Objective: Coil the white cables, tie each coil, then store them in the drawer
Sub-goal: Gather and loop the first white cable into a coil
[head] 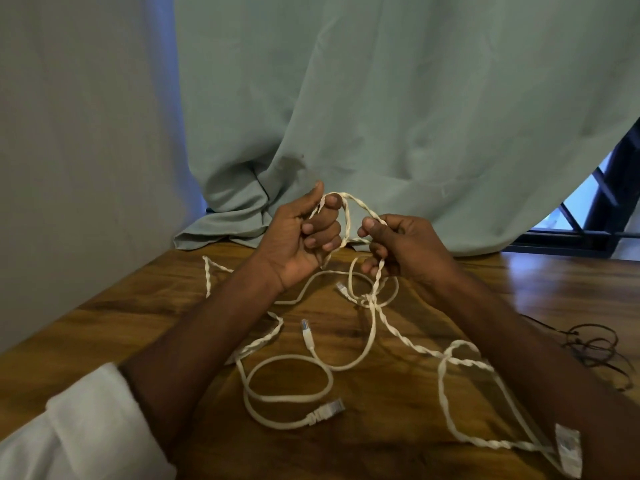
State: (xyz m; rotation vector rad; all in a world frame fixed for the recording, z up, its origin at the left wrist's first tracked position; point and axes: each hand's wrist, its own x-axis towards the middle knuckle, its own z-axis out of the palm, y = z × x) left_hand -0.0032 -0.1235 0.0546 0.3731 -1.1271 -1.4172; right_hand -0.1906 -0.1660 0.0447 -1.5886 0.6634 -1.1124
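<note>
Between the hands, a loop of twisted cable (pixel 349 209) arches above the table (pixel 138 306).
Left hand (pixel 298 237) grips one side, right hand (pixel 398 247) pinches the other; the slack trails toward the person, nearer the right arm, beside a smooth cable (pixel 287 358).

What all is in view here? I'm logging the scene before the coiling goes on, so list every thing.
twisted cable: one, white, looped between both hands, trailing over the table
network cable: one, white, loose on the table
dark cord: one, black, table's right edge
table: one, brown wood
curtain: one, pale green, behind the table
sleeve: one, white, bottom left
left hand: grips the twisted cable
right hand: pinches the twisted cable
</note>
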